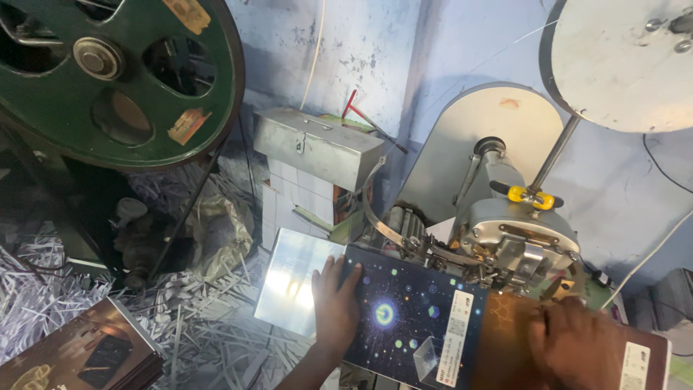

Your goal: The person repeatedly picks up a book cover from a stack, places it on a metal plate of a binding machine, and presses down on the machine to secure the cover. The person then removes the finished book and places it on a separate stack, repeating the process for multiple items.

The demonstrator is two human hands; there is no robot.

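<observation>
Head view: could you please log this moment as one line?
left hand: flat on dark printed booklet cover | right hand: pressing brown cover end | stitching machine head: above cover | paper shreds: on floor

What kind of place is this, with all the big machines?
Probably a small book-binding or printing workshop. A metal stitching machine stands over a dark printed cover pressed flat by both hands, a big green flywheel looms nearby, and paper trimmings litter the floor.

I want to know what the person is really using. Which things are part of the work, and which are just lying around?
In use:
left hand
right hand
dark printed sheet
grey machine

Lying about:
paper strips
green wheel
metal box
brown boxes
</observation>
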